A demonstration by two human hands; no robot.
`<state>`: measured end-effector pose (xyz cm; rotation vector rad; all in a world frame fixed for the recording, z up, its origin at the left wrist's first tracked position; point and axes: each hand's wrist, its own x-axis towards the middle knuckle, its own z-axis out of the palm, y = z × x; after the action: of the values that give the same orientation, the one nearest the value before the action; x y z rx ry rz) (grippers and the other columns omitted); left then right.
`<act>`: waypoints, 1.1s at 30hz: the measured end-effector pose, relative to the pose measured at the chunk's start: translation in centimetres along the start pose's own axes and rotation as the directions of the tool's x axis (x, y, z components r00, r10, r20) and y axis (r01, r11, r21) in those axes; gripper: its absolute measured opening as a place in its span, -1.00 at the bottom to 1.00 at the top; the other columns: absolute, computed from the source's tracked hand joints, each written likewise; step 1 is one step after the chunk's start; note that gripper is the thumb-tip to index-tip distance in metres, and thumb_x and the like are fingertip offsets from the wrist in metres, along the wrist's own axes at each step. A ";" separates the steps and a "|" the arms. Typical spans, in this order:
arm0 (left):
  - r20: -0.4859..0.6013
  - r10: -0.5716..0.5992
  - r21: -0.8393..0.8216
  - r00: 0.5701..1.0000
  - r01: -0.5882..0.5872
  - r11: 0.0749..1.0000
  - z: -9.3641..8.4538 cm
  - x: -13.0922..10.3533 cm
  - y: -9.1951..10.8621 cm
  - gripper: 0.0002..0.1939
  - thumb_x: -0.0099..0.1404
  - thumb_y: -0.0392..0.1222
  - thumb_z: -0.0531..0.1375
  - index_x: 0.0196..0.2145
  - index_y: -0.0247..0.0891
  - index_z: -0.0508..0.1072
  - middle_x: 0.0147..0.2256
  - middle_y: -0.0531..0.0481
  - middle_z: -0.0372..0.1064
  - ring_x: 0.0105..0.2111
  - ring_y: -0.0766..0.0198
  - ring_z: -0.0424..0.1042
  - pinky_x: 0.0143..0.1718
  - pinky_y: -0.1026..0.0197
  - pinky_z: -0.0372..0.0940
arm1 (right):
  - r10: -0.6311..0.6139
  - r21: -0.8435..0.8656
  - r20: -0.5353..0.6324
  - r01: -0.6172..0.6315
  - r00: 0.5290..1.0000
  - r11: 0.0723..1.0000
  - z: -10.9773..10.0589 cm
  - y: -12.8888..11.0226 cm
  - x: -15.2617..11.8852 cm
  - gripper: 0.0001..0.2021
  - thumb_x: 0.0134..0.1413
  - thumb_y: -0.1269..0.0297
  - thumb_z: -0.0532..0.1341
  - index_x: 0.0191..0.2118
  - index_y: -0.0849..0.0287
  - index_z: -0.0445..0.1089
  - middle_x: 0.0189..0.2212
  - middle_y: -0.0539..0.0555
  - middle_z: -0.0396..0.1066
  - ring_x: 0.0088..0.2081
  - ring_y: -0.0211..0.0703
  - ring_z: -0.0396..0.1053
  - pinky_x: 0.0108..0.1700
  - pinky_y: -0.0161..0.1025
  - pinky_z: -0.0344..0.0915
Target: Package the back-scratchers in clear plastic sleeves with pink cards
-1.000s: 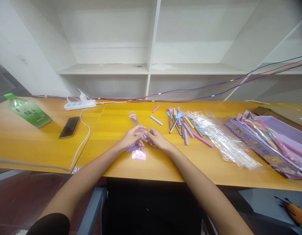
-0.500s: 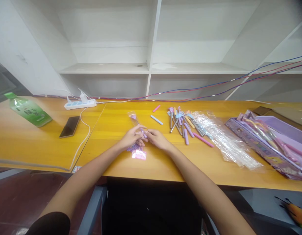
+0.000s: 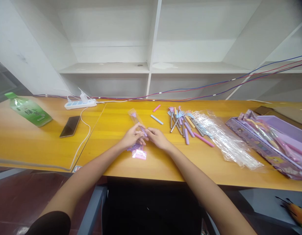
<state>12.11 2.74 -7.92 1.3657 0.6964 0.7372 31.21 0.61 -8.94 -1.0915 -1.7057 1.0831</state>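
Between my hands is a purple back scratcher (image 3: 133, 115) in a clear plastic sleeve, its claw end pointing away from me. My left hand (image 3: 131, 136) is closed round the sleeve's middle. The fingers of my right hand (image 3: 156, 137) pinch its near end, by the purple handle. Under my left hand lie purple printed cards (image 3: 132, 148), partly hidden, with a pink card (image 3: 139, 154) just in front. To the right is a pile of back scratchers (image 3: 180, 120) with coloured handles. A blue tube (image 3: 157, 119) and a pink tube (image 3: 156, 108) lie behind my right hand.
Clear plastic sleeves (image 3: 224, 140) are heaped right of the pile. Beyond them stands a purple display box (image 3: 261, 143) holding wrapped scratchers. On the left are a green bottle (image 3: 29, 111), a phone (image 3: 70, 126), a power strip (image 3: 79, 103) and its white cable. Shelves rise behind the table.
The sleeved scratcher's far end has shifted slightly, and more of the sleeve and purple handle shows between my hands. Both hands have stayed nearly in place.
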 end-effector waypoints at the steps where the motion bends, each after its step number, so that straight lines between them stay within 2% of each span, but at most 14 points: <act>1: -0.002 0.001 0.000 1.000 -0.001 1.000 0.0 0.0 0.0 -0.47 0.28 0.12 0.35 -0.02 -0.19 0.21 -0.37 -0.08 0.59 -0.52 0.20 0.60 -0.50 0.33 0.39 | 0.009 0.008 0.000 -0.009 1.000 1.000 0.0 0.0 0.0 -0.49 0.33 -0.23 0.11 -0.44 0.10 0.24 -0.53 -0.06 0.22 -0.47 -0.23 0.13 -0.43 -0.29 0.08; 5: -0.014 -0.018 0.010 1.000 0.019 1.000 0.1 0.0 0.1 -0.48 0.29 0.12 0.33 -0.02 -0.20 0.22 -0.38 -0.09 0.59 -0.54 0.20 0.58 -0.51 0.32 0.39 | 0.035 0.009 -0.009 -0.035 0.999 0.999 0.0 0.1 0.0 -0.48 0.31 -0.26 0.12 -0.44 0.11 0.24 -0.56 -0.07 0.20 -0.51 -0.24 0.11 -0.47 -0.29 0.04; 8: -0.039 -0.049 0.012 0.998 0.050 0.999 0.3 -0.2 0.3 -0.46 0.33 0.12 0.29 0.08 -0.21 0.24 -0.39 -0.06 0.56 -0.55 0.21 0.57 -0.52 0.31 0.38 | 0.050 -0.005 -0.003 -0.050 0.999 0.999 0.0 0.0 -0.1 -0.47 0.29 -0.27 0.11 -0.45 0.11 0.24 -0.59 -0.08 0.18 -0.53 -0.25 0.11 -0.48 -0.29 0.03; 13: -0.172 -0.010 -0.018 0.985 0.007 1.000 0.2 -0.3 0.6 -0.31 0.33 0.14 0.29 0.29 -0.13 0.23 -0.33 0.02 0.47 -0.52 0.28 0.54 -0.49 0.28 0.40 | 0.088 0.030 0.056 -0.090 0.995 0.996 0.0 -0.9 -0.6 -0.46 0.27 -0.30 0.13 -0.44 0.10 0.19 -0.61 -0.12 0.15 -0.56 -0.28 0.09 -0.50 -0.30 0.00; 17: -0.240 0.048 -0.057 0.970 -0.063 0.996 -0.3 0.0 0.4 -0.33 0.29 0.08 0.34 0.27 -0.15 0.30 -0.37 0.08 0.41 -0.49 0.37 0.44 -0.43 0.33 0.34 | 0.076 0.071 0.153 -0.087 0.985 0.994 0.0 -2.0 -1.1 -0.46 0.27 -0.29 0.16 -0.45 0.10 0.16 -0.61 -0.12 0.14 -0.55 -0.29 0.07 -0.49 -0.30 -0.02; 22: -0.280 0.092 0.040 0.956 -0.085 0.996 -0.7 0.2 0.0 -0.34 0.26 -0.03 0.36 0.26 -0.17 0.33 -0.33 0.06 0.41 -0.46 0.38 0.41 -0.41 0.35 0.28 | 0.053 0.056 0.198 -0.065 0.979 0.996 0.0 -2.3 -1.3 -0.46 0.26 -0.28 0.20 -0.44 0.13 0.22 -0.57 -0.11 0.16 -0.53 -0.30 0.11 -0.47 -0.31 0.03; 24: -0.275 0.085 0.071 0.958 -0.068 0.995 -0.7 0.2 0.0 -0.31 0.23 -0.07 0.38 0.27 -0.16 0.33 -0.30 0.06 0.39 -0.48 0.41 0.38 -0.44 0.35 0.25 | 0.084 0.016 0.137 -0.087 0.987 0.996 -0.1 -1.7 -1.1 -0.43 0.28 -0.32 0.13 -0.44 0.14 0.25 -0.56 -0.07 0.23 -0.54 -0.28 0.19 -0.48 -0.30 0.09; 27: -0.216 0.077 0.075 0.973 -0.062 0.995 -0.4 0.0 0.2 -0.27 0.21 -0.08 0.40 0.29 -0.13 0.31 -0.29 0.06 0.36 -0.55 0.46 0.29 -0.51 0.37 0.16 | 0.147 0.020 -0.048 -0.146 0.988 0.989 -0.3 -0.4 -0.5 -0.39 0.29 -0.39 0.04 -0.39 0.12 0.27 -0.57 -0.05 0.29 -0.59 -0.26 0.24 -0.54 -0.30 0.15; 30: -0.076 0.095 0.094 0.993 -0.088 0.992 -0.1 -0.4 0.6 -0.23 0.22 -0.10 0.40 0.34 -0.10 0.28 -0.26 0.03 0.36 -0.47 0.41 0.36 -0.43 0.35 0.23 | 0.187 0.139 -0.208 -0.160 0.960 0.977 -0.7 0.5 0.1 -0.41 0.22 -0.43 0.11 -0.23 0.10 0.28 -0.56 -0.08 0.32 -0.62 -0.25 0.26 -0.61 -0.32 0.15; 33: 0.115 0.103 0.169 0.988 -0.122 0.978 0.3 -1.0 0.7 -0.17 0.25 -0.12 0.38 0.41 -0.03 0.19 -0.22 0.00 0.39 -0.36 0.34 0.42 -0.32 0.31 0.30 | 0.196 0.293 -0.290 -0.108 0.937 0.950 -1.2 0.4 0.4 -0.42 0.14 -0.40 0.22 -0.13 0.08 0.30 -0.51 -0.08 0.36 -0.60 -0.25 0.29 -0.64 -0.34 0.15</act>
<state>11.75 1.83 -7.20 1.6051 0.6150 0.6997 32.28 1.34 -8.86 -1.1613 -1.1954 1.1321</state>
